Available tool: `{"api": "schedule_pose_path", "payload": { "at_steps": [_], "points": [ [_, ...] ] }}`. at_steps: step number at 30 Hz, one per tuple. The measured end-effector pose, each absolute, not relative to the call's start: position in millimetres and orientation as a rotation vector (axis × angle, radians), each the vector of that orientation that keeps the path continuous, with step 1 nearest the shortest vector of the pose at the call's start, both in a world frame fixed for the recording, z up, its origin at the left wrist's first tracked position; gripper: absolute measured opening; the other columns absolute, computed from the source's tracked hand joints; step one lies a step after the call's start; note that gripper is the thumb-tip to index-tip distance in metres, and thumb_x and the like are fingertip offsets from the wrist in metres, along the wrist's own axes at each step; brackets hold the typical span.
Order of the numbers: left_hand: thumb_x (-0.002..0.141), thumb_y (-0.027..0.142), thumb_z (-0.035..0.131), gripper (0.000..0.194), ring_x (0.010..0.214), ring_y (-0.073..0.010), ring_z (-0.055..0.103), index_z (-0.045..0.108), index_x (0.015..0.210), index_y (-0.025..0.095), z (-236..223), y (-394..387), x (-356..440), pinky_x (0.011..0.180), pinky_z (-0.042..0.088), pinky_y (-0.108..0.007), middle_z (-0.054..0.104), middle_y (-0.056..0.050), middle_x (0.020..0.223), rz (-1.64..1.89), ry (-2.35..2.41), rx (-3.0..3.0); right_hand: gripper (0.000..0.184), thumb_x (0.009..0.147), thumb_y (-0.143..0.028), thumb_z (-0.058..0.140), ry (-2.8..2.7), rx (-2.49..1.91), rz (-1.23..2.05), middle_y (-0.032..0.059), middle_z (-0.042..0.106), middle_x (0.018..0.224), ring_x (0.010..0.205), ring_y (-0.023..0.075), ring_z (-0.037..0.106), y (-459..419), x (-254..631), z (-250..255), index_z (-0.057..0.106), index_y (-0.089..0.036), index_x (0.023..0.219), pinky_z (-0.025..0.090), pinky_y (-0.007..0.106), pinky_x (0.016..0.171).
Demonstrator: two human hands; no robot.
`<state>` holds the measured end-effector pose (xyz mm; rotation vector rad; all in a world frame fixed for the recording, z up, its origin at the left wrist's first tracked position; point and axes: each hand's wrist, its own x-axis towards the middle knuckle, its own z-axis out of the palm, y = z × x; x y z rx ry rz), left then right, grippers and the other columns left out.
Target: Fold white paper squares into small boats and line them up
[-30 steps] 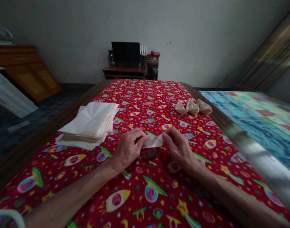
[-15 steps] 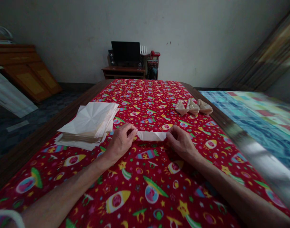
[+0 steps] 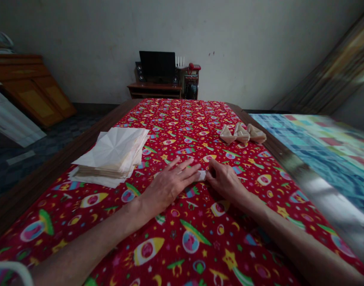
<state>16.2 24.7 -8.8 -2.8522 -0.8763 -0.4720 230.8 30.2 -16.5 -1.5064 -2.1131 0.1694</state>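
Observation:
A narrow folded strip of white paper (image 3: 201, 175) lies on the red patterned cloth, mostly covered by my hands. My left hand (image 3: 172, 180) rests over it with fingers stretched out and slightly spread, pressing it flat. At the strip's right end my right hand (image 3: 225, 178) is closed, thumb and fingers pinching the paper. To the left is a stack of creased paper sheets (image 3: 114, 149), the top one marked with fold lines fanning from its middle. Several folded paper pieces (image 3: 242, 134) stand in a row at the right.
The red cloth (image 3: 176, 119) with rockets and stars covers a dark wooden table (image 3: 89, 135). A monitor (image 3: 158, 64) on a small desk stands by the far wall. On the right is a bed (image 3: 324, 147); a wooden cabinet (image 3: 33, 91) is on the left.
My left hand has let go of the strip's left end, opened, and moved right to lie flat over the paper. My right hand still pinches the right end.

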Motion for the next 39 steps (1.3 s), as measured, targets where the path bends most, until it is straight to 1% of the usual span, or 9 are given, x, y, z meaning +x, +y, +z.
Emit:
{"api": "schedule_pose_path", "payload": {
  "at_steps": [4, 8, 13, 17, 20, 23, 26, 30, 39],
  "points": [
    [0.085, 0.002, 0.034, 0.057, 0.138, -0.0187, 0.026, 0.032, 0.14, 0.017, -17, 18, 20, 0.114, 0.019, -0.042, 0.038, -0.005, 0.146, -0.384, -0.871, -2.979, 0.008, 0.076, -0.021, 0.043, -2.121, -1.491, 0.139, -0.0034, 0.043, 0.054, 0.045, 0.0103, 0.034, 30, 231, -18, 0.041, -0.021, 0.068, 0.021, 0.025, 0.048],
    [0.094, 0.024, 0.036, 0.049, 0.138, -0.0196, 0.027, 0.03, 0.142, 0.014, -18, 11, 20, 0.114, 0.02, -0.04, 0.035, -0.01, 0.147, -0.367, -0.992, -3.01, 0.007, 0.077, -0.02, 0.044, -2.141, -1.514, 0.114, -0.0028, 0.045, 0.054, 0.045, 0.0104, 0.034, 31, 231, -18, 0.045, -0.02, 0.07, 0.022, 0.025, 0.048],
    [0.097, 0.037, 0.031, 0.048, 0.139, -0.0199, 0.024, 0.032, 0.141, 0.018, -15, 10, 21, 0.114, 0.018, -0.041, 0.033, -0.007, 0.148, -0.301, -1.044, -3.044, 0.011, 0.082, -0.023, 0.046, -2.198, -1.652, -0.057, 0.0025, 0.059, 0.062, 0.052, 0.0149, 0.049, 23, 234, -13, 0.056, -0.019, 0.079, 0.03, 0.027, 0.05],
    [0.097, 0.038, 0.03, 0.047, 0.139, -0.0194, 0.025, 0.033, 0.141, 0.019, -13, 11, 22, 0.113, 0.019, -0.04, 0.034, -0.005, 0.148, -0.275, -1.042, -3.066, 0.026, 0.087, -0.015, 0.04, -2.343, -1.472, -0.329, 0.0137, 0.067, 0.102, 0.089, 0.0235, 0.061, 5, 231, -11, 0.061, -0.016, 0.101, 0.046, 0.034, 0.073],
    [0.097, 0.038, 0.031, 0.047, 0.138, -0.0201, 0.027, 0.036, 0.139, 0.016, -12, 11, 22, 0.113, 0.019, -0.04, 0.036, -0.007, 0.147, -0.25, -1.051, -3.064, 0.04, 0.091, -0.014, 0.036, -2.566, -1.152, -0.341, 0.0143, 0.051, 0.134, 0.123, 0.0253, 0.046, -9, 227, -15, 0.048, -0.011, 0.129, 0.042, 0.042, 0.098],
    [0.097, 0.039, 0.032, 0.049, 0.137, -0.0212, 0.029, 0.036, 0.139, 0.014, -11, 9, 22, 0.113, 0.02, -0.039, 0.036, -0.009, 0.146, -0.229, -1.064, -3.023, 0.049, 0.096, -0.03, 0.036, -2.661, -1.112, -0.278, 0.0135, 0.037, 0.145, 0.133, 0.0234, 0.035, -18, 229, -20, 0.035, -0.008, 0.14, 0.034, 0.043, 0.108],
    [0.097, 0.037, 0.03, 0.047, 0.137, -0.02, 0.029, 0.036, 0.139, 0.016, -10, 7, 20, 0.111, 0.022, -0.039, 0.034, -0.006, 0.148, -0.242, -1.069, -2.97, 0.056, 0.096, -0.039, 0.035, -2.703, -1.143, -0.246, 0.0124, 0.033, 0.147, 0.135, 0.0237, 0.031, -20, 237, -21, 0.032, -0.007, 0.142, 0.031, 0.043, 0.11],
    [0.098, 0.032, 0.031, 0.043, 0.136, -0.0191, 0.032, 0.04, 0.137, 0.018, -9, 4, 12, 0.11, 0.026, -0.04, 0.037, -0.004, 0.146, -0.236, -1.104, -2.907, 0.052, 0.097, -0.036, 0.034, -2.698, -1.164, -0.243, 0.0113, 0.036, 0.145, 0.135, 0.0239, 0.031, -19, 243, -18, 0.036, -0.008, 0.14, 0.03, 0.043, 0.111],
    [0.095, 0.025, 0.037, 0.037, 0.128, -0.0204, 0.045, 0.051, 0.129, 0.017, -14, 3, -14, 0.108, 0.032, -0.042, 0.049, -0.006, 0.137, -0.42, -1.157, -2.832, 0.039, 0.096, -0.028, 0.037, -2.563, -1.179, -0.191, 0.0113, 0.053, 0.133, 0.126, 0.0233, 0.045, -17, 246, -19, 0.05, -0.012, 0.129, 0.036, 0.045, 0.106]
  ]
}}
